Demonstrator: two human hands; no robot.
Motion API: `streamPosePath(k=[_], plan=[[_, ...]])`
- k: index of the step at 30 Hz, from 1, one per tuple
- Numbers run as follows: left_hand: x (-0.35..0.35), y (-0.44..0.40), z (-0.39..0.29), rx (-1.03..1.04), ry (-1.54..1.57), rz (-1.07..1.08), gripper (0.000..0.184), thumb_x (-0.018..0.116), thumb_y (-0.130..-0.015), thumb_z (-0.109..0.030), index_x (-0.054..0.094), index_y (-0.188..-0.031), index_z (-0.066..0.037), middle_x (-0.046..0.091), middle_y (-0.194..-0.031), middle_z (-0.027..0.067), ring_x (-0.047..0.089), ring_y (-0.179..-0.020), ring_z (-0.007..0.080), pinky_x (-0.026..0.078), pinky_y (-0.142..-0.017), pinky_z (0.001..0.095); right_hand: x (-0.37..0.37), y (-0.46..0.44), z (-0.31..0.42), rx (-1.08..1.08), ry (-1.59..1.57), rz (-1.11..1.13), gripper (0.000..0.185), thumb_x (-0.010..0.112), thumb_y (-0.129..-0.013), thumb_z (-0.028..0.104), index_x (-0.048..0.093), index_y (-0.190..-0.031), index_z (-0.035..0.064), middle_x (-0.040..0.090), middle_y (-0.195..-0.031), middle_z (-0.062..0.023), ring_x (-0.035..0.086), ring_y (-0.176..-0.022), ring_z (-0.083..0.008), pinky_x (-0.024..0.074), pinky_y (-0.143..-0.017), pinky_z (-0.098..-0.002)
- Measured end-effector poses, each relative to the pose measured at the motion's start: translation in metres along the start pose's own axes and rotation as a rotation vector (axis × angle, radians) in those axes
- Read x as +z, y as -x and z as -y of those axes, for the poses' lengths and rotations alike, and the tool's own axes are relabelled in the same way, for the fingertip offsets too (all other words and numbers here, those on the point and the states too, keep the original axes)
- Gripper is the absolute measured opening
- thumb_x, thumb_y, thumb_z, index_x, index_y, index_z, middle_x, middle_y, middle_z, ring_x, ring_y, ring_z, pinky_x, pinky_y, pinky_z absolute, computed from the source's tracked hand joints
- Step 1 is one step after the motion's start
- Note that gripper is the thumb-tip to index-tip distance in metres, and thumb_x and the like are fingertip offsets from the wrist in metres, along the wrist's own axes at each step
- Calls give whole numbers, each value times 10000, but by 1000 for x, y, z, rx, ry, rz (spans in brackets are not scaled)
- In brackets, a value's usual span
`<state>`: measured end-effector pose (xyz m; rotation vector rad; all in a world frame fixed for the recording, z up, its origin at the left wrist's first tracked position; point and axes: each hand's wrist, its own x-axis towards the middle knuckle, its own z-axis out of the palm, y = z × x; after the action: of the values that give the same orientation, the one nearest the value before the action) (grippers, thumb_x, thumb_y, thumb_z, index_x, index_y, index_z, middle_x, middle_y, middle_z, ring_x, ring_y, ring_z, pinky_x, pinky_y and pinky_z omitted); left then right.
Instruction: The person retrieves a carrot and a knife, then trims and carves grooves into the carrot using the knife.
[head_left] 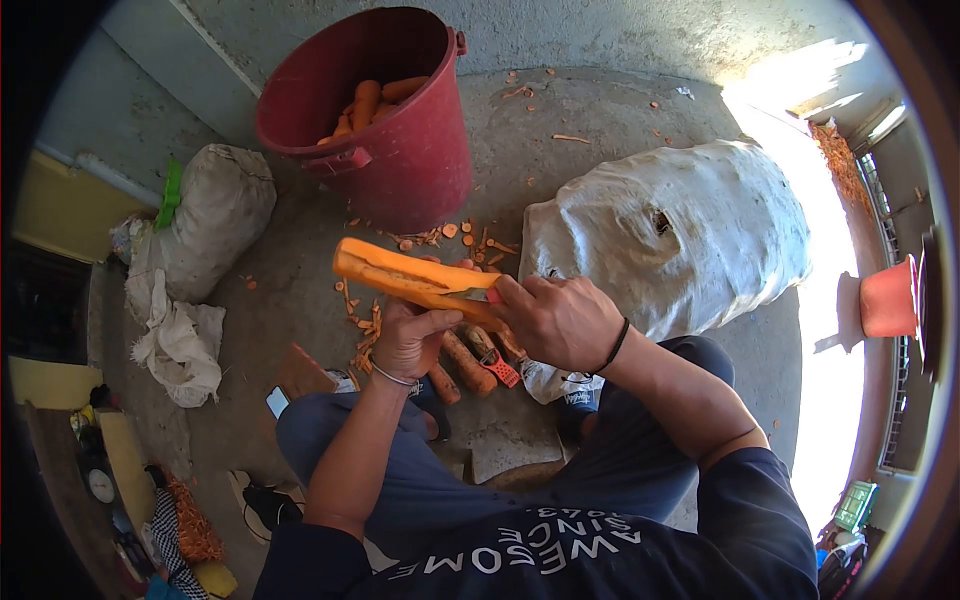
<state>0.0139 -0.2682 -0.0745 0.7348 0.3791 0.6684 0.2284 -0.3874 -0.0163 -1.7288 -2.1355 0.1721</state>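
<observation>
My left hand is closed around a large, thick carrot, which points up and to the left in front of my knees. A dark, rough groove runs along its side, while the rest looks bright orange. My right hand grips a small bladed tool; a bit of red handle shows, and its blade lies against the carrot's near end. My fingers hide most of it, so knife or peeler I cannot tell. Below my hands, several unpeeled carrots lie on the floor beside a red perforated object.
A red bucket holding several carrots stands at the back. To the right lies a big, full white sack; another sack leans at the left. Peelings and carrot slices litter the concrete floor. An orange bucket sits far right.
</observation>
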Motion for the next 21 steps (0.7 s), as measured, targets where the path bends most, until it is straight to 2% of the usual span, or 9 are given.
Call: streamPosePath(k=[1,2,4,7,8,10,16,20,21], plan=[[-2,0,-2,0,-69,-42,634,718,-861,149,520,-1418,-81,617,-1457,191,589,-1379,312,527,-1149,443,0,-1,-1,2,-4,19,313,682,-1012,257,636,-1212,20,645,-721,-101,683,-569,-298,550,-513,-429],[-2,0,-3,1,-69,-44,634,718,-861,149,520,-1418,-81,617,-1457,191,589,-1379,312,527,-1149,443,0,-1,-1,0,-4,20,313,682,-1012,257,636,-1212,20,645,-721,-101,683,-569,-298,550,-513,-429],[1,3,-7,10,-100,-92,672,729,-827,189,505,-1399,-84,610,-1456,195,604,-1354,291,563,-1105,403,1,-3,-1,-46,6,-51,227,651,-1025,249,621,-1043,25,640,-726,-127,681,-538,-285,536,-461,-416],[-3,2,-5,20,-33,-78,682,730,-813,202,499,-1390,-81,607,-1456,187,623,-1327,283,580,-1085,383,4,-5,0,-60,-23,-72,236,664,-1022,269,627,-1024,36,629,-704,-112,681,-536,-274,534,-464,-409],[-3,2,-5,26,-32,-81,682,730,-813,202,499,-1390,-81,607,-1456,187,623,-1327,283,580,-1085,383,3,-5,1,-66,-22,-71,236,664,-1022,269,627,-1024,36,629,-704,-112,681,-536,-274,534,-464,-409],[-1,3,-5,46,-11,-100,663,717,-813,212,503,-1374,-69,613,-1447,181,637,-1308,265,608,-1033,356,3,-5,5,-40,-1,-46,275,696,-1008,265,667,-1158,37,634,-697,-89,677,-570,-286,541,-515,-424],[1,5,1,181,-338,-257,711,718,-772,211,491,-1392,-54,601,-1461,179,611,-1338,263,589,-1023,375,11,-6,10,-13,-38,-77,295,704,-1010,269,683,-1161,16,645,-698,-94,680,-583,-298,547,-530,-424],[1,4,9,271,-353,-257,666,756,-824,184,453,-1379,-24,590,-1478,151,658,-1270,239,626,-990,342,14,-6,6,3,-99,-51,304,697,-1018,257,685,-1183,2,664,-720,-110,688,-595,-308,551,-539,-432],[5,3,7,276,-296,-251,638,767,-819,175,488,-1361,-11,624,-1430,151,677,-1234,235,627,-978,341,15,-6,2,-26,-132,-58,307,698,-1018,252,687,-1188,-3,672,-729,-118,692,-601,-314,552,-543,-433]])
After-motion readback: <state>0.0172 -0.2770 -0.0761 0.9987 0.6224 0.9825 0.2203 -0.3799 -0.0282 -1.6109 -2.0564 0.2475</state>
